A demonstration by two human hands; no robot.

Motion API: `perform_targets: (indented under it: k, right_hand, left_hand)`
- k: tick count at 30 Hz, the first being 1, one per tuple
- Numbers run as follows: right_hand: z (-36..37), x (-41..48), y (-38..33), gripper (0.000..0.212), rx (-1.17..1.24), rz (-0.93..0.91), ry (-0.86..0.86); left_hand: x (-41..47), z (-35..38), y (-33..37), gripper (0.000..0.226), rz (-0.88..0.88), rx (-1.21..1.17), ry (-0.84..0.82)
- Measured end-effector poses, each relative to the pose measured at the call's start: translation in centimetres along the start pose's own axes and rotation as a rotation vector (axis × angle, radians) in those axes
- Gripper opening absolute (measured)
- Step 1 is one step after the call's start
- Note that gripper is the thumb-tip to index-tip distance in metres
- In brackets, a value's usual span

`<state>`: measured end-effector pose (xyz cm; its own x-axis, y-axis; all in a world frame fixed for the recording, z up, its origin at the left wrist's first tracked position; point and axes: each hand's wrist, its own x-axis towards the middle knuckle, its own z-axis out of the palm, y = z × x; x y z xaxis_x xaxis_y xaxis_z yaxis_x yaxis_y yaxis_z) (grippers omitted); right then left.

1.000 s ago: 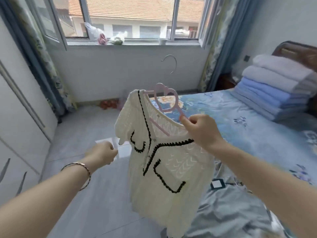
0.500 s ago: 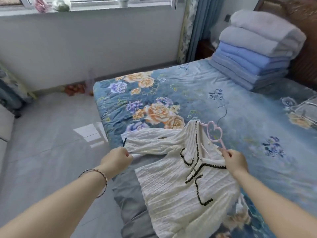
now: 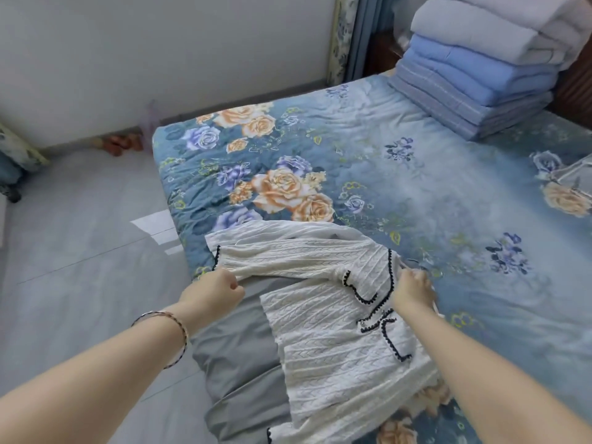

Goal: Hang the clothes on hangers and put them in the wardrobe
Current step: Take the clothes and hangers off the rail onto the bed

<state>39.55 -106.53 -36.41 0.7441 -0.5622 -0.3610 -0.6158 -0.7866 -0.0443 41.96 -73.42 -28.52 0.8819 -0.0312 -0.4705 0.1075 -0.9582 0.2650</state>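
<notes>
We judge the job to be in its early part. The cream cardigan [image 3: 320, 322] lies spread on the bed [image 3: 416, 193], near the corner closest to us and partly over a smooth grey cloth [image 3: 237, 357]. It is not yet hanging, and no wardrobe shows in this view.

Our left hand [image 3: 217, 288] is clenched around the end of one sleeve, holding it stretched out sideways. Our right hand [image 3: 413, 288] is closed at the neckline, where a thin pink bar of the hanger [image 3: 405, 266] pokes out. We take it that the fingers grip that bar, though most of the hanger is hidden by the knit and the hand. What seems left to do is to seat both shoulders on the hanger, lift the garment and carry it to the rail.

The knit is soft and limp, with a raised leaf-like pattern. Dark scalloped trim runs along the front edges, the cuff and the pocket outlines — it will likely stretch if pulled hard. The bed cover is quilted, blue with large roses, and at its far end a stack of thick folded quilts [image 3: 480, 75] sits in blue and pale grey.
</notes>
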Motion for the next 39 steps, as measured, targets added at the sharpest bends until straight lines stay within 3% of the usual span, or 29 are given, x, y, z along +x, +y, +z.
perform_targets:
  k: [6,10,16,25,32,39]
  right_hand:
    - [-0.9,-6.2,-10.5,0.036,-0.007,-0.438,-0.372]
    - [-2.2,-13.3,-20.4,0.034,-0.018,-0.741,-0.432]
    - [-3.0,-26.7,-35.7,0.028,-0.279,-1.125,-0.372]
    - [-4.8,-52.5,-55.3,0.034,-0.48,-1.555,-0.217]
    - [-3.2,-71.3,-64.4,0.033,-0.512,-1.956,-0.134]
    - [-2.1,-89.0,-70.6,0.028,-0.446,-2.348,-0.11]
  left_hand:
    - [-2.1,-2.8,-4.4,0.025,-0.038,0.001,0.035]
    - [-4.6,-5.1,-10.9,0.026,-0.12,-0.019,-0.013]
    - [-10.9,-10.7,-24.5,0.016,-0.254,-0.09,0.027]
    - [-26.9,-19.8,-47.9,0.025,-0.598,-0.213,0.409]
    - [-40.7,-21.8,-60.4,0.026,-0.962,-0.273,0.589]
    - [-53.3,-22.8,-67.5,0.021,-1.346,-0.381,0.756]
